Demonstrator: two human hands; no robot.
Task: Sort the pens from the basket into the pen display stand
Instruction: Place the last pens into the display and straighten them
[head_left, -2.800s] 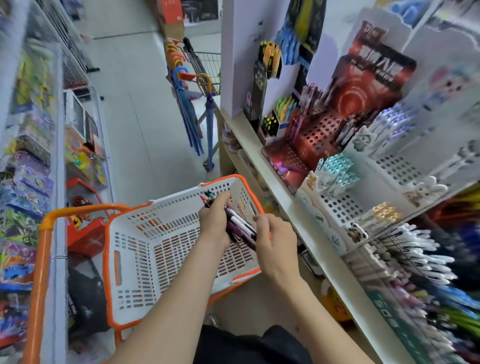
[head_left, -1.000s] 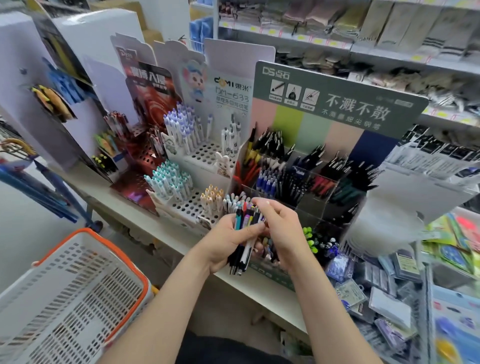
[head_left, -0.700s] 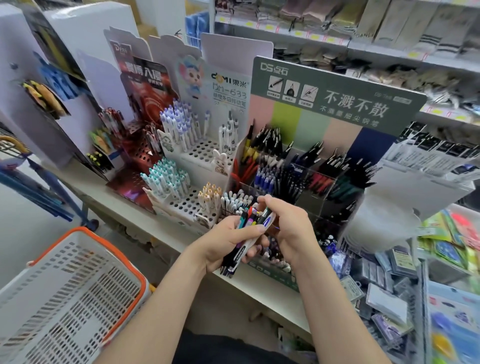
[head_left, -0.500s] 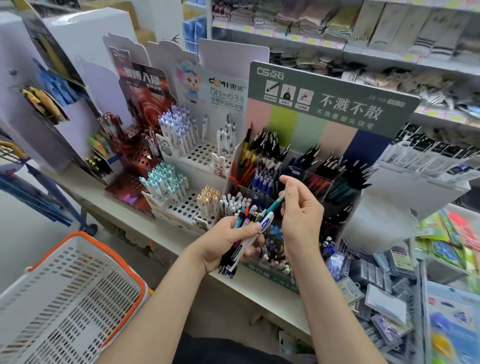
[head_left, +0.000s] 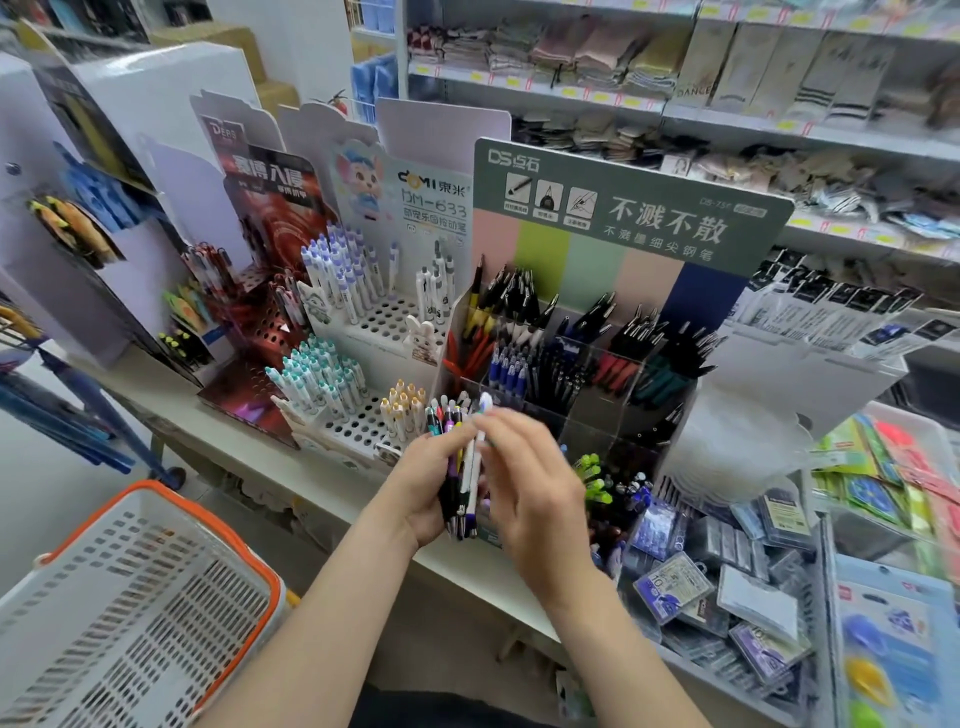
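Observation:
My left hand (head_left: 423, 486) grips a bundle of several pens (head_left: 453, 480), held upright in front of the shelf. My right hand (head_left: 535, 483) is blurred; its fingertips pinch a white pen (head_left: 474, 467) that stands taller than the rest of the bundle. Right behind my hands stands the pen display stand (head_left: 623, 218) with a green header; its clear compartments (head_left: 566, 374) hold black, blue and red pens. The white basket (head_left: 171, 501) with an orange rim sits at the lower left, and what shows of its inside holds no pens.
A white perforated stand (head_left: 384, 317) with white-and-blue and teal-capped pens and a red stand (head_left: 270, 332) are left of the green one. Boxed refills and packets (head_left: 727, 582) fill bins at the right. Folded textiles (head_left: 571, 52) line the back shelves.
My right hand, which held a teal-tipped pen up near the stand half a second ago, has come back down to the top of the bundle. The left hand stays put.

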